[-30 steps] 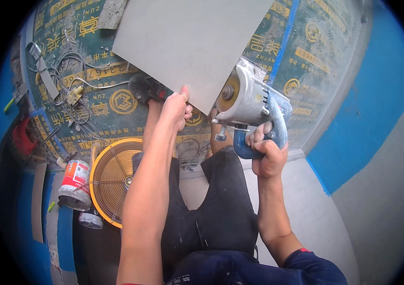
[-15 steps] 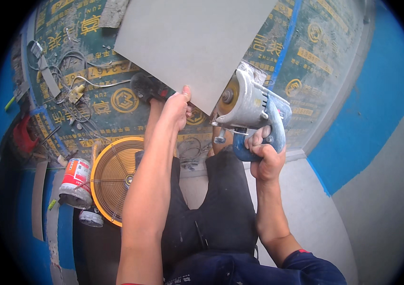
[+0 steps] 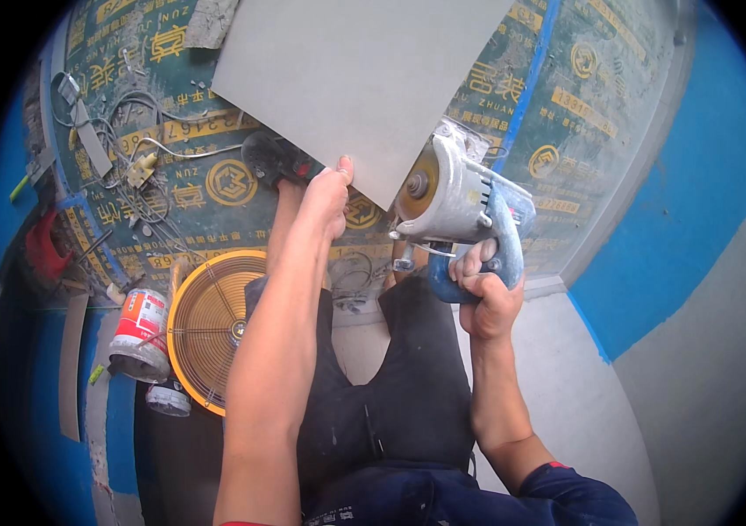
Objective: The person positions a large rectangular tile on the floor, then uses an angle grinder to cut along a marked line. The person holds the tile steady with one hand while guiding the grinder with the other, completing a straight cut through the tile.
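A large light-grey tile (image 3: 347, 83) reaches toward me, its near corner pointing at my legs. My left hand (image 3: 329, 197) is closed on the tile's near left edge, thumb on top and the other fingers underneath. My right hand (image 3: 484, 276) is wrapped round the blue rear handle of a handheld tile saw (image 3: 456, 197). The saw's round blade (image 3: 419, 182) faces left beside the tile's right edge, close to the near corner. Whether the blade touches the tile I cannot tell. A dark object with a red patch (image 3: 275, 160) lies left of my left hand.
A yellow round fan (image 3: 206, 333) stands left of my legs, beside a red and white bucket (image 3: 141, 329) and a small tub (image 3: 168, 401). Tangled cables (image 3: 141, 131) and debris lie on the green printed floor covering (image 3: 189, 228). Blue sheeting (image 3: 697, 184) runs along the right.
The saw and my right hand have shifted slightly left and toward me. My left hand and the tile have barely moved.
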